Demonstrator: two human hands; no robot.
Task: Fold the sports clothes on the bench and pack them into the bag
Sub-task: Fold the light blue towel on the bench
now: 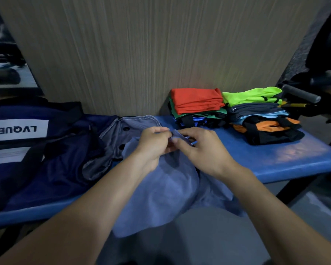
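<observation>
A grey-brown wood-grain wall panel (141, 54) fills the back of the view; dark shapes at both upper corners are too dim and cut off to identify. The glossy blue padded table (266, 155) runs left to right, its left and right ends outside the frame and its near edge partly covered by cloth. On its left lies the large navy-blue fabric bag (46, 159), cut off at the left edge, its long axis along the table and its mouth gaping toward the middle so that the grey lining with dark snap studs shows; a white label on it reads "LVQUE", upside down from here; a second pale patch below it is unreadable. The light blue soft sports garment (161, 188) lies at the table's middle and spills over the near edge toward the person, its lower end lost below and its shape hard to make out; its long axis runs roughly near to far. On the right, against the wall, stand two folded stacks just beside each other: the stack topped by an orange-red shirt (197, 101) and the stack topped by a neon-green shirt (252, 96); the lower layers are dark and indistinct. The left hand (153, 144) and right hand (203, 150) meet above the garment's far edge; each grip is narrow, pinching that hem between thumb and fingers.
</observation>
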